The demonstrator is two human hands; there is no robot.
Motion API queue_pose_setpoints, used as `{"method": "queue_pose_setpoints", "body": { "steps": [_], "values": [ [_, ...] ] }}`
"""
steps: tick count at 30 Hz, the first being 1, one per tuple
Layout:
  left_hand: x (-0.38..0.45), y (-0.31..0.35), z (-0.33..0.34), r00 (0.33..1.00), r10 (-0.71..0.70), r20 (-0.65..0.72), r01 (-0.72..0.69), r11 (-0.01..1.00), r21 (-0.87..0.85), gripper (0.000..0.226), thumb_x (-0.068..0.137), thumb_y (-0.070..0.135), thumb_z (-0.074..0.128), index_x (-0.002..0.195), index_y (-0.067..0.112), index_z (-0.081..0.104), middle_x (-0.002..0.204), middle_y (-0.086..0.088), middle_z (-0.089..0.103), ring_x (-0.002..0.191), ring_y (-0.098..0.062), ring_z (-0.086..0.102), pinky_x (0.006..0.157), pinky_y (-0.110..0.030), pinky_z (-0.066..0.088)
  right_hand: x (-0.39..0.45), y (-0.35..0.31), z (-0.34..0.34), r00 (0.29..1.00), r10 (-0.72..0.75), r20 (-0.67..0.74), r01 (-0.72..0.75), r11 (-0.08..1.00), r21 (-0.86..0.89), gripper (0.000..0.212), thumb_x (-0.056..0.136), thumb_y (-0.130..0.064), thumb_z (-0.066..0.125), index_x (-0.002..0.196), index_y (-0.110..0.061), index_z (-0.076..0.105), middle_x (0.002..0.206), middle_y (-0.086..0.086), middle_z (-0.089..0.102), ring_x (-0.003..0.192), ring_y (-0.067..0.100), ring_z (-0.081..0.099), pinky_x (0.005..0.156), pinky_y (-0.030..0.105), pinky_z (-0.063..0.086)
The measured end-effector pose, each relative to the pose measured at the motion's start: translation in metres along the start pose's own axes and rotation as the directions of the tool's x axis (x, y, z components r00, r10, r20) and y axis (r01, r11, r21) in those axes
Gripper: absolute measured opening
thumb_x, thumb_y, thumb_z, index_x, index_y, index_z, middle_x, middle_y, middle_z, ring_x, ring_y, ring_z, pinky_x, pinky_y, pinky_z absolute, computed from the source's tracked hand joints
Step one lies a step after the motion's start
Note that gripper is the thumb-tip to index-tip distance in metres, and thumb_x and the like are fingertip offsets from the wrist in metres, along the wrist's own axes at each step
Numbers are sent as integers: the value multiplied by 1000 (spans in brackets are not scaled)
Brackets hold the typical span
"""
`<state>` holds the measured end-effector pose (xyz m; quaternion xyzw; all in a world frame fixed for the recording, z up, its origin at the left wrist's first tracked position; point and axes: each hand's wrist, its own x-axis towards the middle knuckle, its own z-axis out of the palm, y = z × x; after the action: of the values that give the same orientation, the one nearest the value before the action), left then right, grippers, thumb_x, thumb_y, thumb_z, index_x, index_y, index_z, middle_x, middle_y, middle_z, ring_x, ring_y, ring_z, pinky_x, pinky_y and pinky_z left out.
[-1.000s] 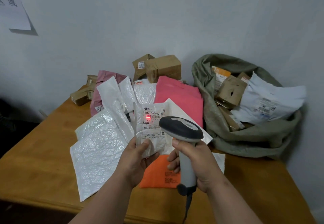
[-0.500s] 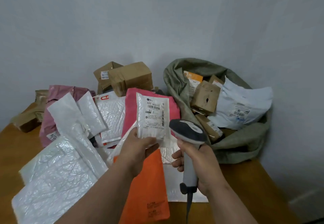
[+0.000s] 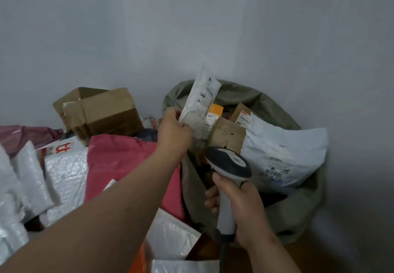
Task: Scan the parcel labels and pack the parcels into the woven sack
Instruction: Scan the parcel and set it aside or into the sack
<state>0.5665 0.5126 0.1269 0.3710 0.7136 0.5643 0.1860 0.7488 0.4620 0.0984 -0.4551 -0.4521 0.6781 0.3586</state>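
My left hand (image 3: 173,131) pinches a small white labelled parcel (image 3: 201,104) by its lower edge and holds it tilted over the mouth of the green woven sack (image 3: 251,97). My right hand (image 3: 238,206) grips the handle of a grey barcode scanner (image 3: 229,167) in front of the sack. Inside the sack lie a big white poly mailer (image 3: 283,155), a brown carton (image 3: 228,135) and an orange-labelled parcel (image 3: 215,110).
A pink mailer (image 3: 130,164), white bubble mailers (image 3: 64,176), an orange mailer (image 3: 138,260) and a dark pink bag (image 3: 25,134) cover the table at left. An open brown box (image 3: 98,110) stands against the grey wall. Bare wooden tabletop (image 3: 315,257) shows at bottom right.
My left hand has carried the white parcel from in front of the scanner up and right, over the sack's mouth. The view has swung right toward the sack.
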Motion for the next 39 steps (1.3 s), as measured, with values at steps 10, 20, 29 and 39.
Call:
{"method": "queue_pose_setpoints", "body": {
  "steps": [10,20,29,39],
  "values": [
    [48,28,76,911,-135,390,90,987,132,65,94,39,65,152,34,35,163,1,25,145,-25,30,117,-44,32,54,-5,-35,997,47,68,-45,999,-28,18,89,-24,72,73,-27,78,73,11,74,59,23,69,52,31,50],
    [6,-9,19,991,-45,123,47,999,-12,42,99,23,59,141,22,53,105,14,60,74,22,57,59,-1,45,39,5,-12,997,35,68,-34,999,-19,14,91,-20,70,93,-6,70,69,13,71,57,22,67,47,26,49],
    [-85,-73,-95,982,-182,58,182,983,8,35,96,24,63,131,22,60,118,4,63,102,-12,60,85,-26,48,-33,49,43,993,95,68,-85,988,-132,17,89,-26,72,92,-9,71,67,9,71,57,20,68,50,27,48],
    [-222,-181,-198,924,-381,11,353,865,356,45,86,26,72,129,18,61,118,-2,64,93,-15,61,75,-28,47,-120,139,79,963,266,35,-245,923,-297,20,87,-30,75,97,-14,70,81,9,75,62,21,72,54,30,53]
  ]
}}
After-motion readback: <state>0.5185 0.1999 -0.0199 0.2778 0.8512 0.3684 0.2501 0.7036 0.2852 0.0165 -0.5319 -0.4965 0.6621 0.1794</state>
